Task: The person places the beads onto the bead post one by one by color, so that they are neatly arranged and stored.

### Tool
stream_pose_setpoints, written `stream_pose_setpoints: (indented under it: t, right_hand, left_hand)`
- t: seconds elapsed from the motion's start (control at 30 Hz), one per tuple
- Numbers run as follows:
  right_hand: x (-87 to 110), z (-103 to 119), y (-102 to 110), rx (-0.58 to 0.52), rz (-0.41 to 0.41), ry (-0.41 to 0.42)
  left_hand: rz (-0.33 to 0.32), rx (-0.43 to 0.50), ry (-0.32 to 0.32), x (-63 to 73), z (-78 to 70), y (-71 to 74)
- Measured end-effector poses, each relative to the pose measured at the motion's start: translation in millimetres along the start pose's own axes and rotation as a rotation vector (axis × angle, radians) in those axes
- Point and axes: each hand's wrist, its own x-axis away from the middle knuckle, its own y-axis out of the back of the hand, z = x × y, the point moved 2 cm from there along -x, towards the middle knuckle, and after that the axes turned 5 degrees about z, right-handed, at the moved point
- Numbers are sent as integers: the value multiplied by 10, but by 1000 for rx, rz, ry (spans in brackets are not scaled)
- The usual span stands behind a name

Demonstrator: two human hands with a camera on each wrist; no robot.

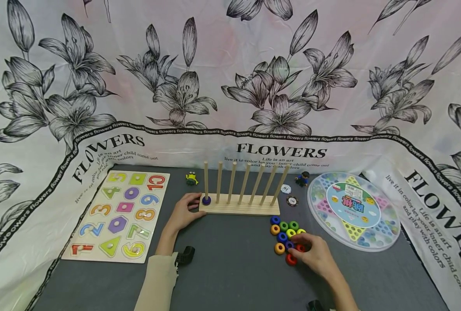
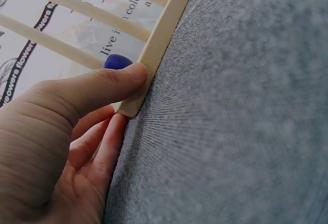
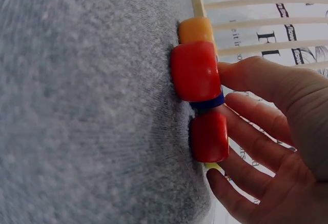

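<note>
A wooden peg stand with several upright pegs stands in the middle, a dark blue ring around the foot of its leftmost peg. My left hand grips the stand's left end, thumb on its front edge and fingers at the end face. Over to the right, my right hand is at a cluster of coloured rings, thumb and forefinger on either side of a blue ring, pinching it. Two red rings, an upper one and a lower one, partly hide that blue ring in the right wrist view.
Orange, green and other rings lie beside the right hand. A number-and-shape board is at left, a round game board at right. Behind are a frog figure, a small figure and two discs.
</note>
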Motion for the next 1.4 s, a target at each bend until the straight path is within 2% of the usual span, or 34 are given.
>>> stream_pose_setpoints:
  t: [0.27,0.47,0.73,0.9,0.97,1.03,1.1,1.2,1.3,1.4]
  right_hand:
    - [4,43,36,-56,-9,-45]
    - [-18,125,97,-120,-40,-43]
    - [-104,288,148,-202,-122,107]
    - [-203,410,119,-241,-140,189]
    - [-247,495,103,-254,-140,216]
    - [-265,656,108,-270,-136,245]
    - [-273,840,118,-281,-136,264]
    - [-329,1014,91,-298,-135,270]
    - [-396,1149,51,-302,-140,271]
    - [-437,1338,22,-321,-155,313]
  left_hand:
    - [0,-2,4,3,3,2]
    - [-2,-4,2,8,6,8]
    - [-3,-14,3,-2,11,6]
    - [7,5,-10,4,-1,8]
    - [2,14,-31,15,-2,13]
    - [-14,8,-84,23,15,16]
    - [-20,8,-104,26,30,19]
    - [-15,4,-86,24,34,19]
    - [4,11,-17,25,2,18]
    - [10,8,-9,31,-16,19]
